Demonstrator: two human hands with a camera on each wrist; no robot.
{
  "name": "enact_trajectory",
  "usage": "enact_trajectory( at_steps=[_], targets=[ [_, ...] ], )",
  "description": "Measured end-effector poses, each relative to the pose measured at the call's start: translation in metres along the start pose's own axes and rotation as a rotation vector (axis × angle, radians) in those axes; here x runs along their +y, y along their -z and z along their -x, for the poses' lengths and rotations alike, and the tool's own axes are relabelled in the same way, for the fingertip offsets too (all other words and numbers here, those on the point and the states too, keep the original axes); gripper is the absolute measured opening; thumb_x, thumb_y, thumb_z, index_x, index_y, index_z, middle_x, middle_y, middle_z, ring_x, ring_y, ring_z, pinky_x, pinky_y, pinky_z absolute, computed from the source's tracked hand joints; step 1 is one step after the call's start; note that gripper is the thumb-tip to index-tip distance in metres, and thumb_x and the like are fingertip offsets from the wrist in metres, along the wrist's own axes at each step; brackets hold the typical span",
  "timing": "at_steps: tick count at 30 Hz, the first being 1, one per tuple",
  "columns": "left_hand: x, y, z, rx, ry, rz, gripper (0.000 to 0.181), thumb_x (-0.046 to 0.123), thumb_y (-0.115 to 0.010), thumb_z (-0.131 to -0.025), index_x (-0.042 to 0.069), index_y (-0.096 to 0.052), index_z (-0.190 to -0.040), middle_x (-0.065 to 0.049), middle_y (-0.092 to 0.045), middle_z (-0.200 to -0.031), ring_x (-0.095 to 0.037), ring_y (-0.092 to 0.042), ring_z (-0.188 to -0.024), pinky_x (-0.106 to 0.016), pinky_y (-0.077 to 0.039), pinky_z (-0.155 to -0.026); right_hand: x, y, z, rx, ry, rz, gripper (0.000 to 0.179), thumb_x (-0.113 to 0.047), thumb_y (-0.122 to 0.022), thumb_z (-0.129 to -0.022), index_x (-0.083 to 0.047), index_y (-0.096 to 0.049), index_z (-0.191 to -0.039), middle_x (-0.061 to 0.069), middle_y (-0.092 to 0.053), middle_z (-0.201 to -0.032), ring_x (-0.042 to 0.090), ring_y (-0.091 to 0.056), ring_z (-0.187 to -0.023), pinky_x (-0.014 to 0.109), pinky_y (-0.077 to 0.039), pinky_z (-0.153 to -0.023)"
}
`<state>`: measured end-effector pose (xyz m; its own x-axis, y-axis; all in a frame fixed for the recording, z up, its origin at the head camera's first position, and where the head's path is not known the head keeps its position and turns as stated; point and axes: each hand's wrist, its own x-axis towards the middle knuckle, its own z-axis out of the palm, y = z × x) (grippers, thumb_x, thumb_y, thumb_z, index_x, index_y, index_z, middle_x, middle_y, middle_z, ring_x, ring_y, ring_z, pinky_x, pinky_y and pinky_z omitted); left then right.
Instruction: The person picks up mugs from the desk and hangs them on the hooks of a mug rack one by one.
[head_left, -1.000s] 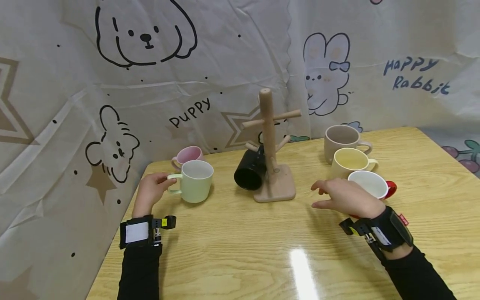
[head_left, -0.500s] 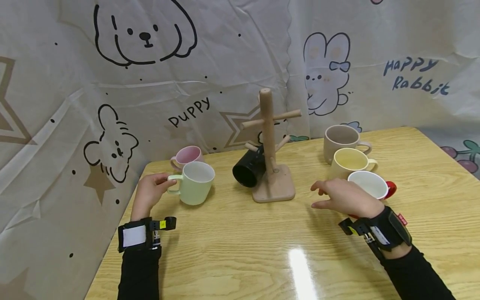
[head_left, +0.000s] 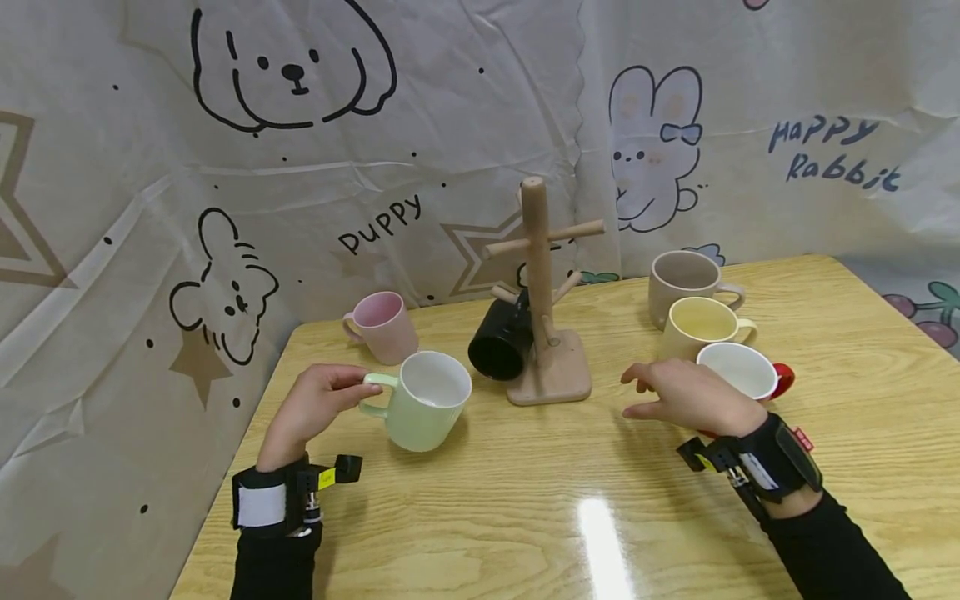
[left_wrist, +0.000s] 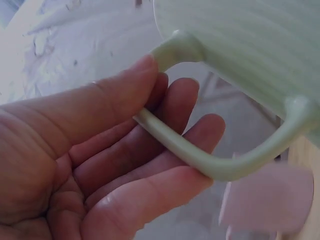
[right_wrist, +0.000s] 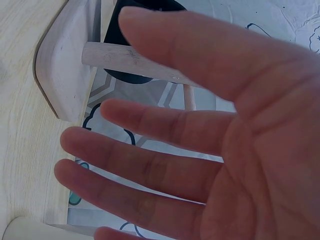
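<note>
My left hand (head_left: 318,404) pinches the handle of a pale green mug (head_left: 423,408), thumb on top and fingers beneath, as the left wrist view shows of the handle (left_wrist: 180,147). The mug tilts to the right in the head view. My right hand (head_left: 693,396) is held with fingers loosely extended and nothing in it, overlapping a white mug with a red handle (head_left: 738,367). Between the hands stands a wooden mug tree (head_left: 538,267), with a black mug (head_left: 501,342) hanging tilted from a lower peg.
Behind the green mug sits a pink mug (head_left: 384,329) at the table's back left. A yellow mug (head_left: 697,329) and a grey-brown mug (head_left: 667,287) stand in a row behind the white one. A printed cloth (head_left: 420,83) hangs along the table's back and left edges.
The green mug, gripped by my left hand, has moved right and nearer to me and tilted, uncovering more of the pink mug. My right hand stays in place.
</note>
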<state>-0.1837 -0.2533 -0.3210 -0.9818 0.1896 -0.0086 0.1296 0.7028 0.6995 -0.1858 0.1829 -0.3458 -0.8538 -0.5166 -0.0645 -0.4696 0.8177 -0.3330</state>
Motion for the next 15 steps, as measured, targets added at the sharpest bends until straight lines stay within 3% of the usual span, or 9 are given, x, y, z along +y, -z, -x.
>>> enact_trajectory(
  at_steps=[6, 15],
  targets=[
    [0.026, -0.017, 0.003, -0.033, -0.062, 0.035, 0.023, 0.018, -0.063, -0.087, 0.002, -0.069, -0.102, -0.011, -0.068, -0.092, -0.018, -0.057, -0.080, -0.030, -0.045, -0.075, 0.000, 0.000, 0.000, -0.005, -0.002, -0.013, 0.041, -0.035, -0.067, -0.082, -0.006, -0.061, -0.111, 0.009, -0.067, -0.095, 0.021, -0.063, -0.085, 0.035, -0.052, -0.071],
    [0.071, -0.052, 0.006, -0.066, -0.068, 0.107, 0.020, 0.017, -0.064, -0.086, 0.004, -0.070, -0.101, -0.010, -0.068, -0.096, -0.014, -0.058, -0.081, -0.030, -0.049, -0.077, -0.001, 0.003, 0.002, -0.012, -0.020, -0.026, 0.042, -0.036, -0.067, -0.082, -0.006, -0.061, -0.111, 0.011, -0.067, -0.098, 0.021, -0.063, -0.085, 0.034, -0.053, -0.071]
  ],
)
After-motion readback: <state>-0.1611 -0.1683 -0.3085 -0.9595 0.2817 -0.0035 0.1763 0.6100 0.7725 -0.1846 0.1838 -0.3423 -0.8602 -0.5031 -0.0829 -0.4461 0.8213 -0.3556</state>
